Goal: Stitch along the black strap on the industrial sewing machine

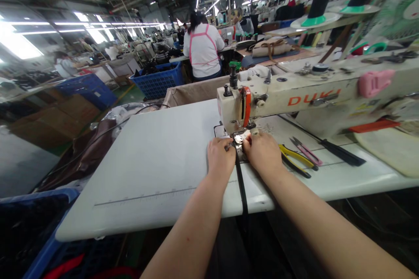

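Under the head of a white sewing machine [275, 96], a black strap [241, 183] runs from the needle area over the table's front edge and hangs down. My left hand [221, 157] is closed on the strap's upper end, left of the lit needle plate. Just right of the needle, my right hand [262, 150] has its fingers bent together by the presser foot; whatever they pinch is hidden. Yellow-and-black pliers [296, 160] and pink-handled thread snips [307, 151] lie right of that hand.
The white sewing table [157, 152] carries a printed ruler line. A black-handled tool [342, 152] lies at the right. Blue crates [159, 80] stand beyond and at lower left. Thread cones [322, 0] rise at upper right. A person in a pink-strapped apron [203, 48] sits ahead, facing away.
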Action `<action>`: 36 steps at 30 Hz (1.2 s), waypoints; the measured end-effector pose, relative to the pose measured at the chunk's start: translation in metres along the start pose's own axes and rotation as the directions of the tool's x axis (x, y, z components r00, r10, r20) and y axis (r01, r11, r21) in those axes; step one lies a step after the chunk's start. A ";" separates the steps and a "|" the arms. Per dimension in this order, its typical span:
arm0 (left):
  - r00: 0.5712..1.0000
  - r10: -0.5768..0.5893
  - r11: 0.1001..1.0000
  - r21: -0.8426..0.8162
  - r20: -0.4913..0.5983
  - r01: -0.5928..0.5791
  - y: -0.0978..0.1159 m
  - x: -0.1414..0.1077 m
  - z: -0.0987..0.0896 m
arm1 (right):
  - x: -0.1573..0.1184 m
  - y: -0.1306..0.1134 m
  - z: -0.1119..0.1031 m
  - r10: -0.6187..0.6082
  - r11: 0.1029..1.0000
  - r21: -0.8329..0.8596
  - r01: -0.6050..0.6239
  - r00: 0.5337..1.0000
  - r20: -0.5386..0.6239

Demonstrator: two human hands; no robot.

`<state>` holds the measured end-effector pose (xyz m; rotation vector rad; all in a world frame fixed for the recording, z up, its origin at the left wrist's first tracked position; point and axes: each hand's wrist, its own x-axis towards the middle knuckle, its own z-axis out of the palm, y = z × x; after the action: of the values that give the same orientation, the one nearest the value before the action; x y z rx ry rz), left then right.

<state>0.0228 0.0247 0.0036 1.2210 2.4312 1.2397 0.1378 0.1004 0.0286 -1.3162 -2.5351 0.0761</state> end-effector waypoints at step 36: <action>0.992 0.073 0.992 -0.096 -0.107 -0.083 -0.006 -0.002 0.004 | -0.002 0.016 -0.015 0.085 0.993 -0.083 -0.087 0.996 -0.034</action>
<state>0.0222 0.0237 -0.0038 1.2654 2.3789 1.4628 0.1555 0.1070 0.0400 -1.4472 -2.4808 -0.0339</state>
